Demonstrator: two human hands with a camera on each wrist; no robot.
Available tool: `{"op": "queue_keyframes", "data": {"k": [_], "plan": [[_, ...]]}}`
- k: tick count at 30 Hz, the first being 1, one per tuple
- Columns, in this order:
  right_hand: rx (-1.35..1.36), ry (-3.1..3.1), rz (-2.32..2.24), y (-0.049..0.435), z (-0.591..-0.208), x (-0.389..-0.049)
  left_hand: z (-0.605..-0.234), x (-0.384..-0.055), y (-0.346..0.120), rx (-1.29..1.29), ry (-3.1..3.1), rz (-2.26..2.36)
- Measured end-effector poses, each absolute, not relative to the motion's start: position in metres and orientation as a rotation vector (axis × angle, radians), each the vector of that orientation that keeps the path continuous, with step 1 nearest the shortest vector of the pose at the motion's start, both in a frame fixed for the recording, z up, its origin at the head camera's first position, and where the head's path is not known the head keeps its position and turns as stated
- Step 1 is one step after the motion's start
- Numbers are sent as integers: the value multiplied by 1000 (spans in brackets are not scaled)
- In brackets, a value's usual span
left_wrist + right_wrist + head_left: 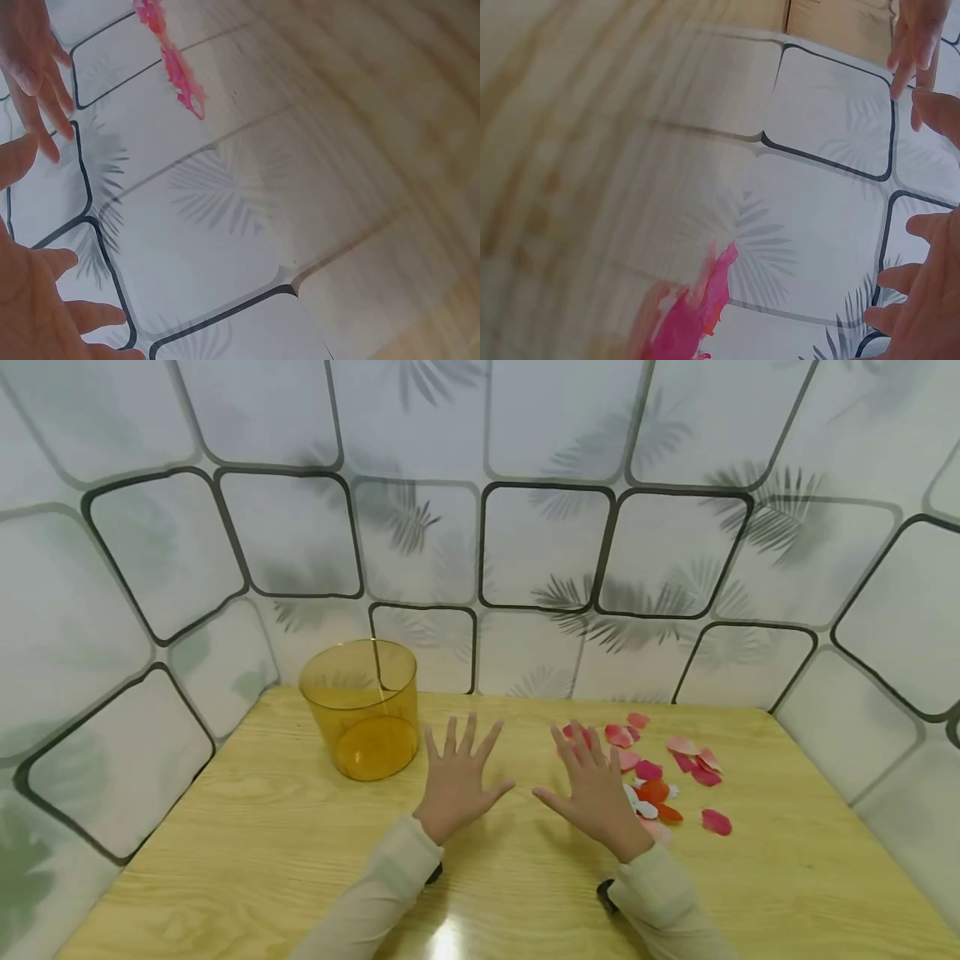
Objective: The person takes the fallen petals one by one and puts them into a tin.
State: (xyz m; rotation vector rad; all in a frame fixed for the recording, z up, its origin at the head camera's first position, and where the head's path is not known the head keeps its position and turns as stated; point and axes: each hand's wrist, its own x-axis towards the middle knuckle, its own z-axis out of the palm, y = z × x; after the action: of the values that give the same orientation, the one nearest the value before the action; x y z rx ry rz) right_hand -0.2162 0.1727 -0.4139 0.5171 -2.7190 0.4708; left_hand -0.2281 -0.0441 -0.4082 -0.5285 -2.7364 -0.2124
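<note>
Both hands hover above the wooden table with fingers spread and nothing in them. My left hand (456, 785) is to the right of a see-through amber bucket (375, 747) and does not touch it. Just left of the scattered petals, and over some of them in the head view, is my right hand (597, 793). These petals (654, 790) are pink, red, orange and white, and lie in loose clusters; the right hand hides part of them. In the right wrist view, pink petals (682, 322) show beside the right hand (922, 300). The left wrist view shows the left hand (45, 307) with extended fingers.
The light wooden table (247, 852) reaches back to a white wall covering (543, 547) with dark rounded outlines and grey leaf prints. One petal (716, 822) lies apart on the right. A dark band (607, 896) shows at the right wrist.
</note>
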Motion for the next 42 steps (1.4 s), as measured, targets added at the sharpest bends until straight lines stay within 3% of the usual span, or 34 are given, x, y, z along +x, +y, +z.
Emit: {"op": "queue_keyframes", "data": {"k": [11,19,25,31,42], "plan": [[537,-2730,451,161,-404,-232,-404,-226,-48,-529,-2710,-306],[639,-2749,494,131,-381,-252,-390,-231,-71,-473,-2283,-424],[839,-2729,910,94,-373,-287,-373,-234,-104,-306,-1992,-576],[840,-2696,1378,55,-373,-319,-356,-240,-151,-162,-1964,-731],[908,-2731,1528,24,-380,-337,-363,-253,-241,-233,-2528,-1196]]}}
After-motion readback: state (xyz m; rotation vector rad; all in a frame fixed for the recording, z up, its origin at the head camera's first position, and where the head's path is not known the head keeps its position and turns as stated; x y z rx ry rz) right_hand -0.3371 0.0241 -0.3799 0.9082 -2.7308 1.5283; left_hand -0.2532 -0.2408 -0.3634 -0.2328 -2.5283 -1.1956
